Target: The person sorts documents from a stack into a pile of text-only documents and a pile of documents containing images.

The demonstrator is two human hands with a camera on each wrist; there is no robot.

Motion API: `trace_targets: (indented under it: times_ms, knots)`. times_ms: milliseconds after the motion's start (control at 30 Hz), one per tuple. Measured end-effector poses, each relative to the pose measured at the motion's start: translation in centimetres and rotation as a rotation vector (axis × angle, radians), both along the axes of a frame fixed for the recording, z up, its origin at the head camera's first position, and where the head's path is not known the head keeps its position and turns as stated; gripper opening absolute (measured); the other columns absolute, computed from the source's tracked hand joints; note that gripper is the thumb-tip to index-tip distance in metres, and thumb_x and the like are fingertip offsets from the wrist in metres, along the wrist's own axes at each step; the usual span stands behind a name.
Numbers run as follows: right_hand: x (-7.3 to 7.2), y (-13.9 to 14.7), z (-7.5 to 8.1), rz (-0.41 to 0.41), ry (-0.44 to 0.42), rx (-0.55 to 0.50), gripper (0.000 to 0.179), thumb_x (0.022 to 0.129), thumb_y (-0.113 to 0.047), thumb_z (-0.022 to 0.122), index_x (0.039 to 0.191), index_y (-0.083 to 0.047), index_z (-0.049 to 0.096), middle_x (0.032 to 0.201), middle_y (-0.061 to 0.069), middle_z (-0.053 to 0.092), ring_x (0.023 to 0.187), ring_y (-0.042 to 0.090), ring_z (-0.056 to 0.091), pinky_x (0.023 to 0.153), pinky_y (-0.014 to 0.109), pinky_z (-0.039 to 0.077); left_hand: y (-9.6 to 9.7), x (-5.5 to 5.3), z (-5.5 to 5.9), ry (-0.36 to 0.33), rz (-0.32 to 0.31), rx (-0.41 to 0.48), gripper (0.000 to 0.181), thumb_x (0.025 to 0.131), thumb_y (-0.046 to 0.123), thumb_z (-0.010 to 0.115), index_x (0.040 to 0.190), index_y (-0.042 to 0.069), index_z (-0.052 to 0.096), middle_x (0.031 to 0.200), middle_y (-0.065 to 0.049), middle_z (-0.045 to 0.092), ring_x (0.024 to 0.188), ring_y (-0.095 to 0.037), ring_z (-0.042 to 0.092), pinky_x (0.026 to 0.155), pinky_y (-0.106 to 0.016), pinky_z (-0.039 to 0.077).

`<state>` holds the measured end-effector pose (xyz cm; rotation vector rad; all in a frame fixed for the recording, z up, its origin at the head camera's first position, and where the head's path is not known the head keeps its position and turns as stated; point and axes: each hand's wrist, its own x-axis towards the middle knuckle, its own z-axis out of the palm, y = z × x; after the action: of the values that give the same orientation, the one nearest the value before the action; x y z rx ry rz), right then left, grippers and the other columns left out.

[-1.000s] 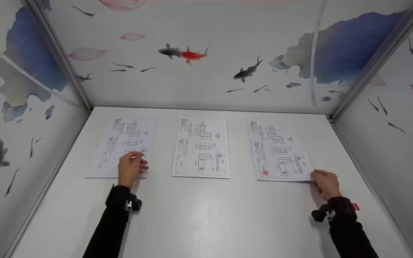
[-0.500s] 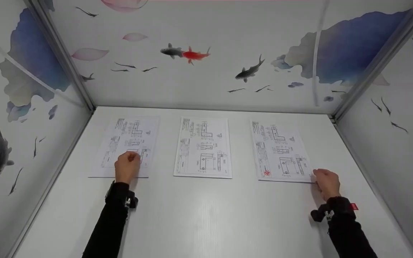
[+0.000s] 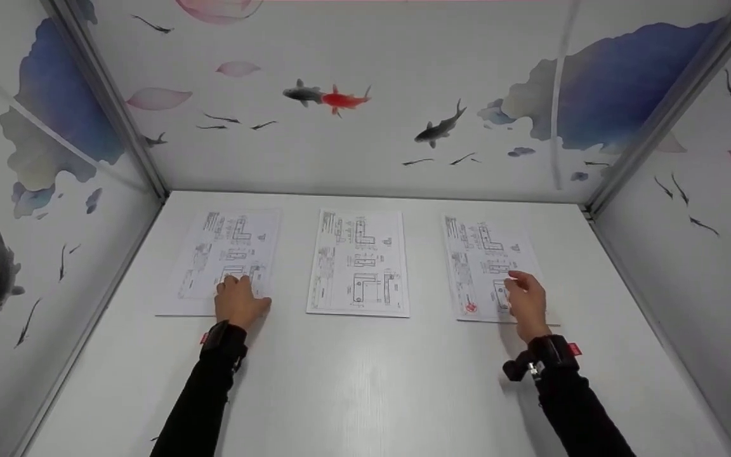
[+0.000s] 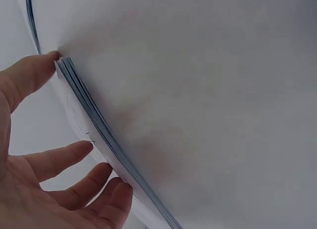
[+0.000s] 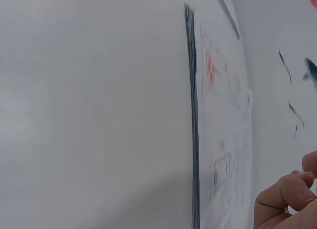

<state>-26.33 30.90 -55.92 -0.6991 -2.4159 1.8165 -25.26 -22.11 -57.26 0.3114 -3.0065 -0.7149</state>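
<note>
Reaching over a white table [image 3: 353, 381], a left hand [image 3: 238, 304] spreads its fingers at the left stack [image 3: 197, 279] of drawings, thumb at a corner, seemingly steadying it; the right hand [image 3: 528, 304], loosely bent, gripping nothing visible, hovers above the right stack [image 3: 476, 254]; the middle stack [image 3: 358, 263] lies apart, presumably keeping piles distinct; no container shows

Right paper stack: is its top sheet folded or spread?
Spread: the top sheet lies face up, drawings and red mark showing; the right hand hides part of it.
</note>
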Motion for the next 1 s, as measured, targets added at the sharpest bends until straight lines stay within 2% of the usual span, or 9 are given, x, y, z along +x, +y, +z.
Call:
trace_targets:
  times_ms: [100,267,367,467,533,633,733,867,1000]
  knots:
    - [-0.3,-2.7,0.0,0.054,0.009,-0.024,0.042,0.102,-0.024,0.047,0.141,-0.009,0.046,0.126,0.007,0.046,0.101,0.025,0.049,0.068,0.026,0.043,-0.1,0.0,0.1,-0.008,-0.001,0.017,0.048,0.079,0.022,0.071,0.111,-0.012,0.061,0.112,-0.031,0.054,0.104,-0.045,0.050,0.088,-0.056,0.042]
    - [-0.6,-7.6,-0.2,0.171,0.035,-0.028,0.036,0.100,-0.020,0.050,0.135,-0.008,0.053,0.127,0.010,0.049,0.096,0.029,0.052,0.061,0.024,0.040,-0.7,0.0,0.9,0.016,0.015,0.125,0.036,0.079,0.021,0.075,0.095,-0.010,0.066,0.095,-0.023,0.060,0.086,-0.033,0.052,0.076,-0.045,0.044]
    - [-0.6,-10.5,-0.4,0.233,0.042,-0.031,0.034,0.100,-0.019,0.052,0.132,-0.009,0.056,0.126,0.010,0.051,0.093,0.027,0.053,0.058,0.023,0.038,-0.9,0.1,1.3,-0.010,0.024,0.204,0.042,0.080,0.022,0.077,0.102,-0.011,0.066,0.098,-0.024,0.064,0.084,-0.030,0.055,0.077,-0.044,0.047]
    - [-0.4,-13.5,-0.5,0.289,0.061,-0.053,0.031,0.099,-0.017,0.053,0.129,-0.009,0.058,0.121,0.010,0.054,0.082,0.022,0.053,0.055,0.023,0.037,-1.0,0.3,1.7,-0.055,0.030,0.258,0.051,0.083,0.024,0.075,0.116,-0.013,0.063,0.110,-0.027,0.065,0.093,-0.032,0.059,0.085,-0.047,0.049]
    - [-0.2,-15.4,-0.3,0.335,0.074,-0.080,0.029,0.098,-0.015,0.054,0.125,-0.008,0.060,0.114,0.009,0.057,0.074,0.017,0.051,0.052,0.022,0.036,-1.1,0.4,1.8,-0.078,0.037,0.271,0.053,0.085,0.025,0.074,0.119,-0.013,0.061,0.115,-0.029,0.064,0.097,-0.034,0.059,0.089,-0.048,0.049]
    - [0.2,-18.0,-0.1,0.439,0.088,-0.121,0.026,0.097,-0.013,0.056,0.121,-0.005,0.062,0.105,0.010,0.061,0.066,0.013,0.049,0.048,0.021,0.034,-1.2,0.4,1.9,-0.086,0.039,0.269,0.047,0.088,0.024,0.070,0.117,-0.012,0.062,0.113,-0.028,0.065,0.095,-0.034,0.062,0.085,-0.047,0.051]
    - [0.4,-20.3,-0.1,0.550,0.080,-0.143,0.025,0.097,-0.012,0.055,0.119,-0.002,0.062,0.101,0.013,0.064,0.066,0.012,0.050,0.048,0.021,0.034,-1.3,0.3,1.8,-0.071,0.041,0.257,0.037,0.091,0.021,0.064,0.111,-0.010,0.066,0.105,-0.025,0.068,0.087,-0.031,0.063,0.076,-0.042,0.052]
    - [0.8,-23.1,-0.1,0.668,0.035,-0.169,0.023,0.099,-0.012,0.053,0.118,-0.001,0.062,0.105,0.021,0.065,0.070,0.015,0.055,0.051,0.024,0.039,-1.0,0.3,1.3,-0.033,0.014,0.214,0.024,0.092,0.013,0.057,0.098,-0.006,0.071,0.089,-0.018,0.070,0.072,-0.025,0.059,0.061,-0.032,0.047]
    - [1.2,-26.0,-0.1,0.746,0.000,-0.239,0.026,0.099,-0.012,0.054,0.120,0.000,0.061,0.112,0.025,0.064,0.076,0.017,0.062,0.055,0.025,0.046,-0.8,0.6,0.9,0.029,-0.044,0.127,0.017,0.090,-0.001,0.053,0.086,-0.007,0.069,0.076,-0.015,0.067,0.063,-0.021,0.052,0.056,-0.032,0.040]
